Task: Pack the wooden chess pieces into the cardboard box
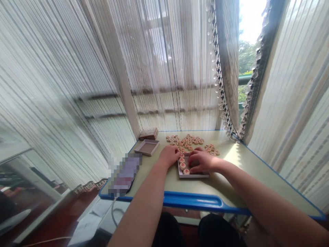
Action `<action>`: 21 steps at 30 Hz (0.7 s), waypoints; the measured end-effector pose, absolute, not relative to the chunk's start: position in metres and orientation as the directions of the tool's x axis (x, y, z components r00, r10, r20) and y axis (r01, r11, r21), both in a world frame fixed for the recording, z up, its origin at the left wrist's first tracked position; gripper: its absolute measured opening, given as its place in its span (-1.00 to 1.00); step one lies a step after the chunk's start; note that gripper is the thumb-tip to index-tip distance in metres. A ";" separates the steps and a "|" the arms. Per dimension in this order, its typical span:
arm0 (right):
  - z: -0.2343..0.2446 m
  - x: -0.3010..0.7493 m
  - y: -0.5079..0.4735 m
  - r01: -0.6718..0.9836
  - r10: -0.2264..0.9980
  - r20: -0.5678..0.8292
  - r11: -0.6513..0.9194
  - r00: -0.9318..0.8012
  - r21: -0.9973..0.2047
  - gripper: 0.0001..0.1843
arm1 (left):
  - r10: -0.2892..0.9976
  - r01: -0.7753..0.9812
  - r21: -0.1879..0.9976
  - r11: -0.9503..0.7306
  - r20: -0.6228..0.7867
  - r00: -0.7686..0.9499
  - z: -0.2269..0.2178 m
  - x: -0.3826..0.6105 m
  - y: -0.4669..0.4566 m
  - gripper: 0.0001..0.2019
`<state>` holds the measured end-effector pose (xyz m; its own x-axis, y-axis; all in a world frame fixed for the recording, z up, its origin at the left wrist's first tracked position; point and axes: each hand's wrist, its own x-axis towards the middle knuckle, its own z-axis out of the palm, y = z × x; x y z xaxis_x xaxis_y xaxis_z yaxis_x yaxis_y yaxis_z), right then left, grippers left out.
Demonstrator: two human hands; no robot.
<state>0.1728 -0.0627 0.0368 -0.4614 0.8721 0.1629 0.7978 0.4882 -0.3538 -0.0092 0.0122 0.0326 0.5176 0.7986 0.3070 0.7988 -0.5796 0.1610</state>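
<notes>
A shallow open box lies on the table in front of me, with a column of round xiangqi pieces bearing red characters along its left side. My left hand is at the box's upper left corner, fingers curled in beside the top piece; what they hold, if anything, is hidden. Reaching over the box from the right, my right hand has its fingers apart and bent down inside. Its thumb is close to the lowest piece; whether they touch I cannot tell. Many loose pieces are scattered just beyond the box.
A second shallow tray, seemingly the lid, lies at the left, with a stacked brown bundle behind it. A blurred phone with a cable is at the left edge. More pieces lie right. Blue edging rims the table.
</notes>
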 end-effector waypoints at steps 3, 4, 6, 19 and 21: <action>0.036 0.171 -0.062 0.790 0.866 0.183 0.500 -0.465 -0.355 -0.65 | 0.793 0.798 0.145 -0.585 0.310 0.525 0.033 -0.009 0.012 -0.75; 0.035 0.171 -0.062 0.790 0.866 0.182 0.499 -0.465 -0.356 -0.65 | 0.793 0.800 0.140 -0.584 0.309 0.525 0.033 -0.009 0.012 -0.76; 0.032 0.171 -0.060 0.792 0.870 0.179 0.493 -0.460 -0.359 -0.62 | 0.795 0.804 0.135 -0.580 0.309 0.522 0.034 -0.009 0.011 -0.76; 0.025 0.168 -0.054 0.835 0.877 0.225 0.475 -0.424 -0.279 -0.53 | 0.805 0.806 0.155 -0.571 0.300 0.512 0.034 -0.007 0.011 -0.77; 0.023 0.168 -0.053 0.839 0.877 0.233 0.473 -0.420 -0.268 -0.51 | 0.813 0.814 0.158 -0.559 0.297 0.501 0.034 -0.006 0.011 -0.77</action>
